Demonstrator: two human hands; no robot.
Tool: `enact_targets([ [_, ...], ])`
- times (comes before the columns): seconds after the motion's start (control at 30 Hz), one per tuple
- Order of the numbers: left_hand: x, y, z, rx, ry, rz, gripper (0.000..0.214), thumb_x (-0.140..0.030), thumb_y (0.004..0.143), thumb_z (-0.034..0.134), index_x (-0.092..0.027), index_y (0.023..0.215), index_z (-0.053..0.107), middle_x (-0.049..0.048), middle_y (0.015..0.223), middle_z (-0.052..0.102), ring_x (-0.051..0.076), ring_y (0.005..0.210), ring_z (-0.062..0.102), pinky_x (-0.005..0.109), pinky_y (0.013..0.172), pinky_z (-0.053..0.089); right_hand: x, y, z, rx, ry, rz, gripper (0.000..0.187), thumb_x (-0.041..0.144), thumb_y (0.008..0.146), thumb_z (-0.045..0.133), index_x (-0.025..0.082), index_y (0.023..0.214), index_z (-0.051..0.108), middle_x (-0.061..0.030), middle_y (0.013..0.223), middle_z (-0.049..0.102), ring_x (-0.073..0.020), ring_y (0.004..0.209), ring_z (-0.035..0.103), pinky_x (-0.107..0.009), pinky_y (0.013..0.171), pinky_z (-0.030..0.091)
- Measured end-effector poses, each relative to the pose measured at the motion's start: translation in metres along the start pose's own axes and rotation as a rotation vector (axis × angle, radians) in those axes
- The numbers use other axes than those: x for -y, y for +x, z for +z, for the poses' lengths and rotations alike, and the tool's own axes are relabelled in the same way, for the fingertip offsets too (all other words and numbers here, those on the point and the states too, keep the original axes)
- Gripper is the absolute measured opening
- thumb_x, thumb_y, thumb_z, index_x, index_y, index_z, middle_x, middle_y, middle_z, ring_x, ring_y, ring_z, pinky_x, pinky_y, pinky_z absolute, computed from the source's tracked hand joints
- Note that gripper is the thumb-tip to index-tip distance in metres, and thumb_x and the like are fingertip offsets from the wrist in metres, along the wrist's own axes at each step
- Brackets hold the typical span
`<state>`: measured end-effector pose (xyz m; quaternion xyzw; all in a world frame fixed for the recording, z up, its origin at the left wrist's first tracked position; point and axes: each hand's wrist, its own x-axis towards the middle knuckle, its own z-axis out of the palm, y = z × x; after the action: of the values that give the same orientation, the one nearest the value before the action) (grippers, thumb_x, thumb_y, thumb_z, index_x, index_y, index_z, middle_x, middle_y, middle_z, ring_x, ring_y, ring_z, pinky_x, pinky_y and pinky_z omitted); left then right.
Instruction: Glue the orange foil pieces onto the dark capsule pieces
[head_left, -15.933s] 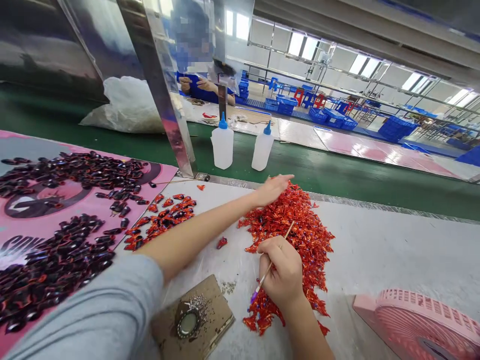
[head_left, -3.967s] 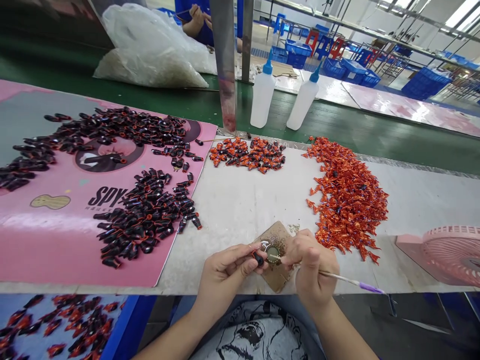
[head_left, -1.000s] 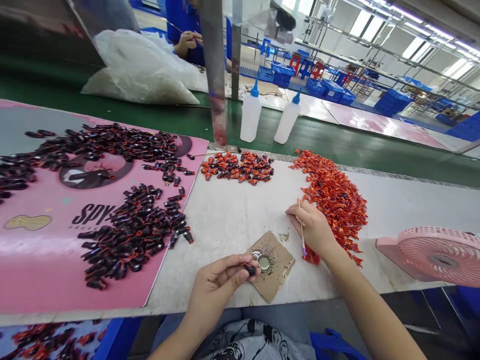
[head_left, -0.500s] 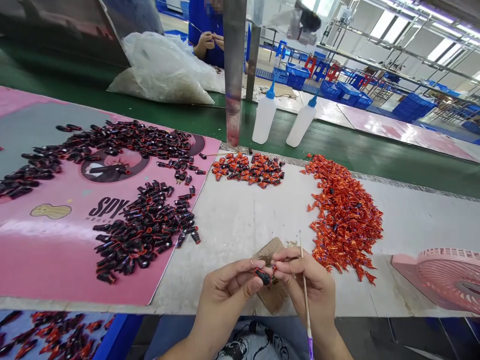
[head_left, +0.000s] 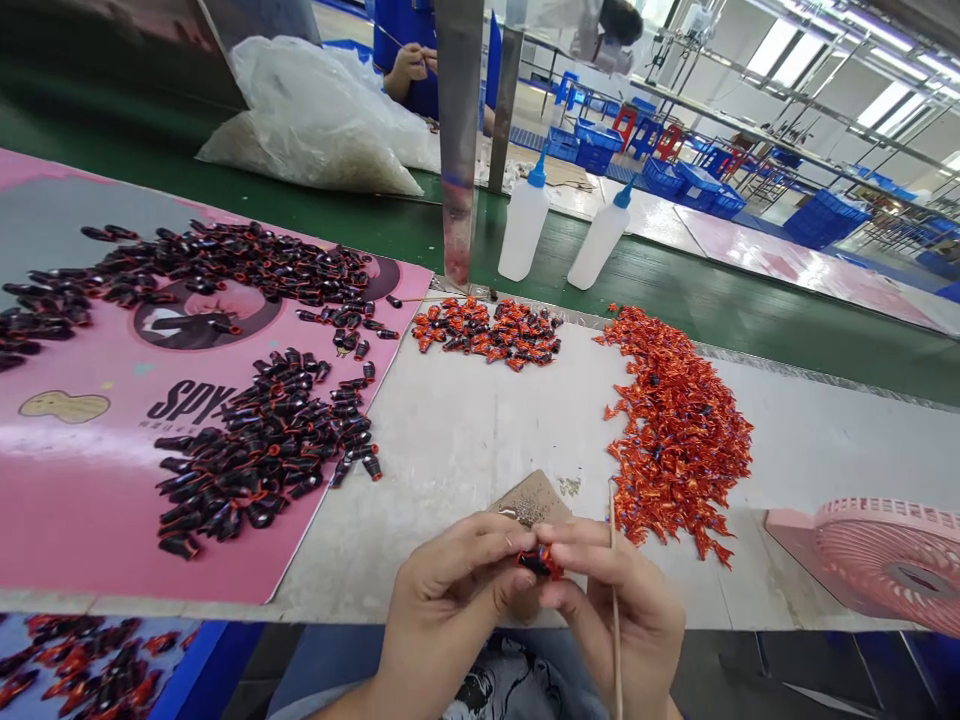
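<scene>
Above white flat surface (head_left: 465, 430), clamping glossy black piece (head_left: 529, 562), now against shiny red-orange piece (head_left: 553, 564), between left hand (head_left: 454, 595) and right hand (head_left: 626, 600), apparently joining both.

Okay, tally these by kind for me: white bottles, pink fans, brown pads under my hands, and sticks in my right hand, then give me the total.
White bottles: 2
Pink fan: 1
Brown pad: 1
Thin stick in your right hand: 1
Total: 5

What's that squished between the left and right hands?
A small black-and-red piece, pinched by the left hand and right hand, in the head view.
</scene>
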<state>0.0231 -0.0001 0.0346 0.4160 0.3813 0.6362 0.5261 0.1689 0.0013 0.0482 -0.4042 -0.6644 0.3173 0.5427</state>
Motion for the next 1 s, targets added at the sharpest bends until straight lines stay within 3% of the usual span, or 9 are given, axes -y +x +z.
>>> enact_targets([
  [0.17, -0.002, 0.000, 0.000, 0.019, 0.006, 0.025, 0.015, -0.024, 0.077, 0.081, -0.031, 0.090, 0.082, 0.0027, 0.076, 0.077, 0.014, 0.066, 0.071, 0.016, 0.060, 0.059, 0.004, 0.002, -0.001, 0.073, -0.119, -0.169, 0.029, 0.020, 0.089, 0.069, 0.028, 0.116, 0.070, -0.0082, 0.098, 0.077, -0.0217, 0.089, 0.074, -0.034, 0.076, 0.064],
  [0.33, -0.003, -0.002, -0.003, 0.010, 0.008, -0.029, 0.012, -0.022, 0.075, 0.082, -0.030, 0.085, 0.082, 0.0028, 0.077, 0.077, 0.015, 0.067, 0.072, 0.017, 0.061, 0.059, 0.002, -0.001, 0.001, 0.114, -0.215, -0.228, 0.035, 0.021, 0.089, 0.068, 0.026, 0.124, 0.065, -0.0111, 0.106, 0.075, -0.0222, 0.093, 0.073, -0.034, 0.076, 0.065],
  [0.47, -0.004, -0.005, -0.004, -0.002, 0.021, -0.030, 0.008, -0.023, 0.076, 0.081, -0.028, 0.082, 0.082, 0.0020, 0.074, 0.076, 0.015, 0.066, 0.071, 0.017, 0.060, 0.058, 0.004, -0.003, 0.004, 0.075, -0.239, -0.231, 0.033, 0.016, 0.089, 0.068, 0.024, 0.121, 0.067, -0.0104, 0.097, 0.074, -0.0200, 0.085, 0.073, -0.029, 0.069, 0.064],
  [0.57, -0.006, -0.002, -0.007, 0.078, 0.104, 0.018, 0.002, -0.025, 0.079, 0.079, -0.024, 0.081, 0.079, 0.0021, 0.071, 0.074, 0.015, 0.065, 0.069, 0.018, 0.060, 0.056, 0.007, -0.005, 0.006, 0.048, -0.248, -0.246, 0.032, 0.011, 0.089, 0.066, 0.023, 0.119, 0.068, -0.0083, 0.087, 0.073, -0.0190, 0.079, 0.072, -0.028, 0.065, 0.062],
  [0.63, -0.008, 0.003, -0.011, 0.174, 0.228, 0.135, 0.007, -0.026, 0.084, 0.074, -0.020, 0.081, 0.076, 0.0029, 0.069, 0.071, 0.015, 0.063, 0.066, 0.019, 0.059, 0.053, 0.008, -0.007, 0.006, 0.058, -0.252, -0.252, 0.031, 0.010, 0.091, 0.063, 0.022, 0.119, 0.067, -0.0076, 0.084, 0.072, -0.0184, 0.076, 0.071, -0.028, 0.063, 0.061],
  [0.8, -0.009, 0.012, -0.018, 0.414, 0.552, 0.587, 0.024, -0.022, 0.098, 0.048, -0.017, 0.083, 0.067, 0.0049, 0.066, 0.062, 0.016, 0.060, 0.055, 0.025, 0.056, 0.046, 0.008, -0.013, 0.008, 0.067, -0.228, -0.258, 0.026, 0.007, 0.092, 0.056, 0.019, 0.113, 0.065, -0.0067, 0.078, 0.068, -0.0172, 0.070, 0.068, -0.027, 0.058, 0.058],
  [1.0, -0.004, 0.007, -0.015, 0.385, 0.621, 0.870, 0.024, -0.010, 0.097, 0.040, -0.015, 0.083, 0.058, 0.0010, 0.057, 0.049, 0.015, 0.054, 0.043, 0.029, 0.051, 0.036, 0.015, -0.013, 0.009, 0.120, -0.133, -0.270, 0.029, 0.001, 0.091, 0.052, 0.018, 0.112, 0.062, -0.0044, 0.074, 0.066, -0.0154, 0.066, 0.064, -0.026, 0.056, 0.056],
])
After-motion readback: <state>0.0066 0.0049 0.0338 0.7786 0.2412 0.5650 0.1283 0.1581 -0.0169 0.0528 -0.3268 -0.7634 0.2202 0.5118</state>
